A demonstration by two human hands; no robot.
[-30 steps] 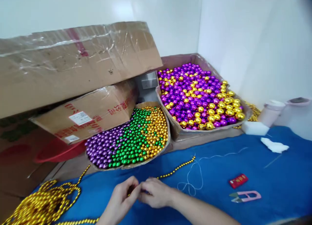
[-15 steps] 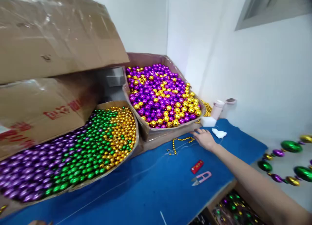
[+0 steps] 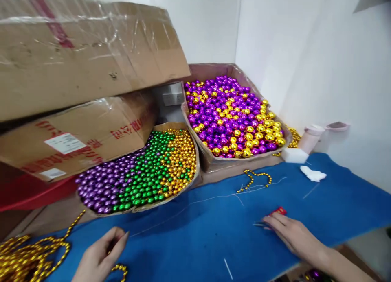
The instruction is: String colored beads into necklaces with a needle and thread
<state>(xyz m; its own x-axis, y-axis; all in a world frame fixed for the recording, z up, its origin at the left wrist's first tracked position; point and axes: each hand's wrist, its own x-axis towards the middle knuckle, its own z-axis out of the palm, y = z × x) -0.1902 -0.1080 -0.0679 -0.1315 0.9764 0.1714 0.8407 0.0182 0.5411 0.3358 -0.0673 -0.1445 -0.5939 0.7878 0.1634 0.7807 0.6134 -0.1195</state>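
My left hand (image 3: 99, 255) is low on the blue cloth (image 3: 198, 241), its fingers curled into a pinch. A thin white thread (image 3: 189, 202) runs from its fingertips to a short gold bead strand (image 3: 255, 177). A loop of gold beads (image 3: 120, 269) lies just under this hand. My right hand (image 3: 291, 233) rests flat on the cloth with fingers stretched over a pair of snips (image 3: 259, 224); only the metal tips show. A small red item (image 3: 278, 211) lies beside its fingers.
Two cardboard trays sit behind: one (image 3: 195, 168) with small purple, green and gold beads, one (image 3: 214, 162) with larger purple and gold balls. Taped cartons (image 3: 76, 50) lean at left over a red basin (image 3: 24, 192). A gold strand heap (image 3: 27, 253), foam block (image 3: 295, 155), tissue (image 3: 312, 174), cup (image 3: 310, 137).
My hands were joined on the gold strand, then the right reached far toward the foam block. It has drawn back onto the snips. The left hand has come back into view.
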